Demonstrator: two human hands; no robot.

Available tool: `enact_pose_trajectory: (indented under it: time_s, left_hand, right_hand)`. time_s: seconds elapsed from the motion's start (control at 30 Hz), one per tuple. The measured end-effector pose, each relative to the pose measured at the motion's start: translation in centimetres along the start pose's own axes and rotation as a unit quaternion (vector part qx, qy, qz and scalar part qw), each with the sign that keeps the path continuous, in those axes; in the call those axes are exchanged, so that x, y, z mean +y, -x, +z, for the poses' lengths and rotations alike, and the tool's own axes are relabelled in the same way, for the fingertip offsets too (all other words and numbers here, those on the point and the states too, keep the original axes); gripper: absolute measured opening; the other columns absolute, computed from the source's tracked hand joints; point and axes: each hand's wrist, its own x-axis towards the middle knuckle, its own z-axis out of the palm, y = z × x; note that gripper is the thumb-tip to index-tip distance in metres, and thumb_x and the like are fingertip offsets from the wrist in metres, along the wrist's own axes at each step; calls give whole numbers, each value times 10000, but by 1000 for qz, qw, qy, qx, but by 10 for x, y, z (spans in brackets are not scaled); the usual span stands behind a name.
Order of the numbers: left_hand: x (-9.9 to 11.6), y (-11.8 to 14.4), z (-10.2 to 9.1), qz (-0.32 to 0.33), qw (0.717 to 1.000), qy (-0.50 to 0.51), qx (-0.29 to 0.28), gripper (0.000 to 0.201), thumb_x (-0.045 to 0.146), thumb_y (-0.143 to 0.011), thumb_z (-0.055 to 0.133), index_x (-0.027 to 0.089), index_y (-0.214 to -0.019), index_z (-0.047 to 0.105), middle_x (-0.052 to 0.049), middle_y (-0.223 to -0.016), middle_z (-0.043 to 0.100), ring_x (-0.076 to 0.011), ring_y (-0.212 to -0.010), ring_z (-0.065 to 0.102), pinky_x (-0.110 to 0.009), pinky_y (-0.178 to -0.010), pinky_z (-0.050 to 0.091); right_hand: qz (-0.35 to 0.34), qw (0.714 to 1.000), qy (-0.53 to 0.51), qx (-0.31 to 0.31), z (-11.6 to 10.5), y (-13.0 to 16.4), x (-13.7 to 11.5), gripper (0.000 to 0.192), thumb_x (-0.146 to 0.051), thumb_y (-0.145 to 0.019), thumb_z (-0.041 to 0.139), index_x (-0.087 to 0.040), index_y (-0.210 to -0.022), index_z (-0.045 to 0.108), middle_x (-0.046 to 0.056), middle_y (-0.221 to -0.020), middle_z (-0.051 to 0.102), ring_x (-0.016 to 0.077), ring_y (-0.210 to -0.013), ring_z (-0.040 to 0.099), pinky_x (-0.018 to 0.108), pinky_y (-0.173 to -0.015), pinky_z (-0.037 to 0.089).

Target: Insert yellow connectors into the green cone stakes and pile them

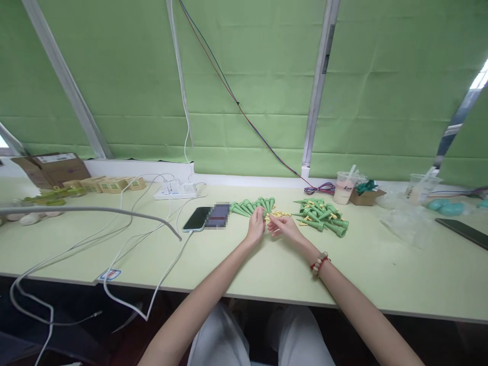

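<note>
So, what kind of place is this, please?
Probably a small assembly workbench: piles of green plastic cones beside the hands, a power strip with cables, and small cartons on a long table.

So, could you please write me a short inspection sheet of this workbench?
Surface: pale green table.
Job's things: green cones in a row and a pile; small yellow pieces between.
Clutter: phone, cartons, lidded cup, plastic bags.
Hands: left hand and right hand meet by the cones; what the fingers hold is too small to tell.
Cables: white leads from a power strip.
Surroundings: green blinds.
</note>
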Motion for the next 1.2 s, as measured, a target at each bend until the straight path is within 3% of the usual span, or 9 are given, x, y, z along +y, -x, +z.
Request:
enact_pose_trajectory:
  time_s: [0.07,0.2,0.3,0.4,0.5,0.63,0.83,1.0,1.2]
  left_hand:
    - [-2,-1,-1,4,1000,-3,0,514,714,-742,379,214,-813,473,73,-466,276,-78,-375,248,-228,-402,208]
    - [-2,-3,-3,-6,1000,-11,23,478,672,-799,323,217,-817,472,69,-470,263,-92,-391,251,-231,-417,223]
    - [-2,-3,-4,49,998,-44,23,417,612,-819,376,212,-777,484,48,-518,318,-105,-459,316,-230,-469,270]
    - [-1,-2,-5,100,992,-74,9,382,571,-816,430,204,-745,510,28,-566,367,-113,-523,355,-228,-516,296]
    - [-1,-2,-6,65,996,-61,9,381,563,-837,392,206,-774,506,38,-541,340,-111,-485,324,-228,-490,277]
    - [-3,-4,-7,50,997,-57,16,392,574,-840,369,205,-797,494,53,-512,318,-99,-438,284,-226,-451,245]
    - [-6,-2,-4,34,999,-32,-11,470,646,-806,356,193,-820,480,83,-467,269,-77,-384,241,-211,-407,215]
    - [-8,-4,-2,12,1000,-21,12,510,666,-809,315,184,-820,481,93,-442,251,-72,-361,233,-207,-386,221]
    - [-11,-3,-3,52,997,-54,-2,476,638,-818,343,184,-823,484,86,-466,277,-68,-368,247,-209,-392,230]
  right_hand:
    - [10,1000,-3,15,0,-1,-1,495,-602,-684,614,-116,-624,684,100,-646,689,140,-478,610,260,-457,518]
    - [-14,999,-20,43,-3,-1,-5,388,-435,-551,784,-166,-820,710,62,-800,713,152,-627,662,235,-511,537]
    - [-21,999,-29,37,-4,-1,-4,374,-395,-494,814,-151,-760,714,45,-727,703,144,-654,660,231,-573,547]
    - [-8,999,-25,34,-3,-1,-1,365,-473,-568,757,-131,-682,703,50,-655,682,121,-565,629,228,-536,539]
    - [1,1000,-18,17,-1,-1,0,394,-511,-608,722,-126,-691,697,60,-680,683,118,-545,622,230,-513,535]
    - [-22,1000,3,15,1,1,0,402,-451,-522,793,-129,-741,691,31,-649,670,118,-534,612,226,-506,527]
    - [14,1000,4,4,1,2,1,496,-596,-716,593,-114,-611,645,25,-500,593,92,-412,552,204,-424,480]
    - [-31,999,13,26,-2,1,0,424,-489,-601,742,-146,-843,680,55,-723,693,146,-617,651,245,-530,538]
    - [-27,999,26,-1,-1,-1,6,458,-581,-583,702,-134,-659,641,34,-592,630,138,-534,606,284,-545,537]
